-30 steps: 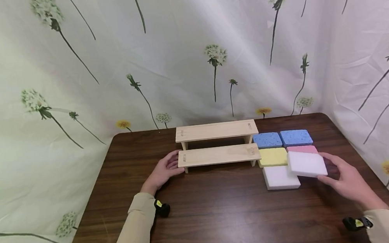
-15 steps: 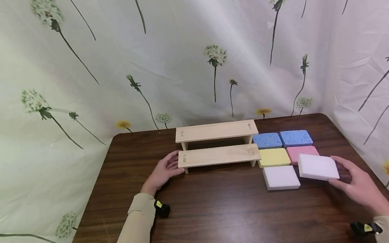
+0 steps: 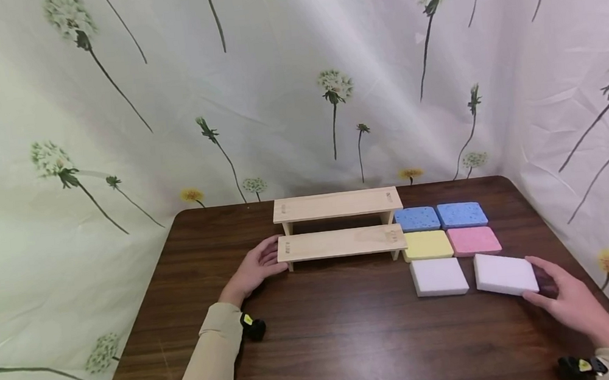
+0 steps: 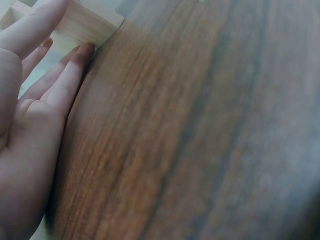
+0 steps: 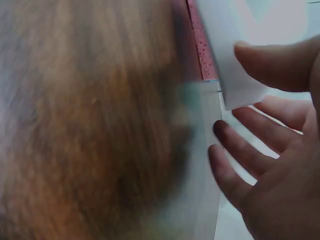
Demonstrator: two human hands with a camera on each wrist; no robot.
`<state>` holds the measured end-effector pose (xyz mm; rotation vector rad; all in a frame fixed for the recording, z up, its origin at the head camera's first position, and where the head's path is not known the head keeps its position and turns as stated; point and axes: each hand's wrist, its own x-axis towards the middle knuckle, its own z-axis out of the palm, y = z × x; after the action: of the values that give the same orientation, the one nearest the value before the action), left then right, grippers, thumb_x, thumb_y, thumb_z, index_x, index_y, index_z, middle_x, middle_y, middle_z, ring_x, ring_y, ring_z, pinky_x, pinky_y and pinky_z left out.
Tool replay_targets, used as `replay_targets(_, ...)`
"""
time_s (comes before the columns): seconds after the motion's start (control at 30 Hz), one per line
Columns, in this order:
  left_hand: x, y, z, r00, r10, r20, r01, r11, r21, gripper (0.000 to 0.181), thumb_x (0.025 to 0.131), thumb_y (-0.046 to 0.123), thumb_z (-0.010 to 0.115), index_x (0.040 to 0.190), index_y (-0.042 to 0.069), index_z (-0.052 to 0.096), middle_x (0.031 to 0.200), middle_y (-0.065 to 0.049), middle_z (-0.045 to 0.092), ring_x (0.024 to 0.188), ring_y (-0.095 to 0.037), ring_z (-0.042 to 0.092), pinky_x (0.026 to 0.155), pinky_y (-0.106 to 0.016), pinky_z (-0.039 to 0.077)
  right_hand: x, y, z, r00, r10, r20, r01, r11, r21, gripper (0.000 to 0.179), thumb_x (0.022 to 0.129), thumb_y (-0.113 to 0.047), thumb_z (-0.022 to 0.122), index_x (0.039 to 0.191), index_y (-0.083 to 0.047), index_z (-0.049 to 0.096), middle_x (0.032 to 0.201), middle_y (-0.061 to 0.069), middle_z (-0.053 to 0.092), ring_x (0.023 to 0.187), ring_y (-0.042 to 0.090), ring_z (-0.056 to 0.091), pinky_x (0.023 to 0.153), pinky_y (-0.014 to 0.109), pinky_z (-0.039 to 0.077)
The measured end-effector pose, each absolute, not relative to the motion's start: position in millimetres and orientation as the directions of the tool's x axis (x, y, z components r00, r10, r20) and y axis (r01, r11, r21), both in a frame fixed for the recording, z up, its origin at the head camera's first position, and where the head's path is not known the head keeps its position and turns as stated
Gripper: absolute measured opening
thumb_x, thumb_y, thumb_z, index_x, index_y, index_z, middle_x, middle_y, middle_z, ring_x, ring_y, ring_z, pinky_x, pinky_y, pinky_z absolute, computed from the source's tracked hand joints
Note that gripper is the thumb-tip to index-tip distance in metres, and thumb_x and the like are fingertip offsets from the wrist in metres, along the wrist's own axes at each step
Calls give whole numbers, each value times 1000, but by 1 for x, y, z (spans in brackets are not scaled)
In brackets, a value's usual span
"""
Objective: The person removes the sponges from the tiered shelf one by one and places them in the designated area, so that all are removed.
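Observation:
My right hand (image 3: 574, 301) pinches a white sponge block (image 3: 505, 273) by its right end, thumb at the near side and fingers behind. In the right wrist view the thumb lies on the white block (image 5: 240, 75), while the lower fingers stand away from it. Left of it, a second white sponge block (image 3: 438, 277) lies on the table. My left hand (image 3: 254, 271) rests beside the left end of a two-step wooden rack (image 3: 341, 243). Its fairly straight fingertips touch the rack's side panel (image 4: 82, 30) in the left wrist view.
Behind the white blocks lie a yellow sponge (image 3: 427, 245) and a pink sponge (image 3: 473, 241). Two blue sponges, left (image 3: 417, 219) and right (image 3: 461, 214), lie farther back. The brown wooden table (image 3: 325, 347) ends at a flower-printed curtain (image 3: 284, 94).
My right hand has carried its white block right and toward me, off the pink sponge and the other white block, and lower. My left hand and the rack stay put.

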<state>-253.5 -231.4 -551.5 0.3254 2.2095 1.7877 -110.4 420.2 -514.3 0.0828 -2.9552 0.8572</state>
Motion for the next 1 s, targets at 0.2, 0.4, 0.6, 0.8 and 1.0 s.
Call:
replay_targets(0.2, -255, -230, -550, -936, 341, -86, -15, 207, 978, 87, 93, 12, 82, 164, 5, 32, 156, -26, 46, 146, -39, 45, 117, -37, 44, -108, 421, -517, -998, -48, 51, -68, 849, -524, 87, 84, -20, 91, 148, 11, 42, 135, 40, 51, 112, 56, 60, 86, 66, 56)
replay_targets(0.4, -254, -230, -550, -935, 345, -80, -4, 216, 976, 87, 94, 14, 82, 164, 4, 31, 156, -27, 46, 146, -39, 45, 115, -33, 45, -110, 420, -522, -998, -41, 40, -55, 860, -507, 72, 88, -21, 88, 143, 8, 52, 135, 39, 54, 114, 55, 59, 89, 66, 55)
replay_targets(0.6, -253, -232, -551, -936, 345, -75, 5, 225, 974, 87, 95, 16, 81, 165, 5, 30, 157, -27, 44, 146, -40, 45, 114, -32, 46, -117, 419, -526, -991, -76, 111, -122, 857, -500, 59, 87, -11, 87, 137, 5, 59, 132, 35, 59, 114, 51, 62, 86, 55, 59)
replay_targets(0.8, -251, -232, -549, -938, 336, -82, 0, 238, 971, 87, 95, 16, 81, 165, 6, 30, 157, -26, 44, 146, -39, 45, 114, -32, 45, -123, 413, -525, -988, -104, 110, -146, 854, -499, 58, 86, -7, 86, 137, 4, 60, 132, 34, 60, 114, 50, 62, 87, 62, 57)
replay_targets(1.0, -253, -230, -549, -936, 344, -79, 2, 232, 973, 86, 95, 15, 81, 164, 6, 31, 157, -25, 45, 146, -39, 45, 114, -30, 45, -123, 410, -526, -989, -102, 108, -143, 850, -508, 57, 87, -4, 84, 138, 3, 59, 134, 35, 59, 117, 52, 61, 89, 65, 56)
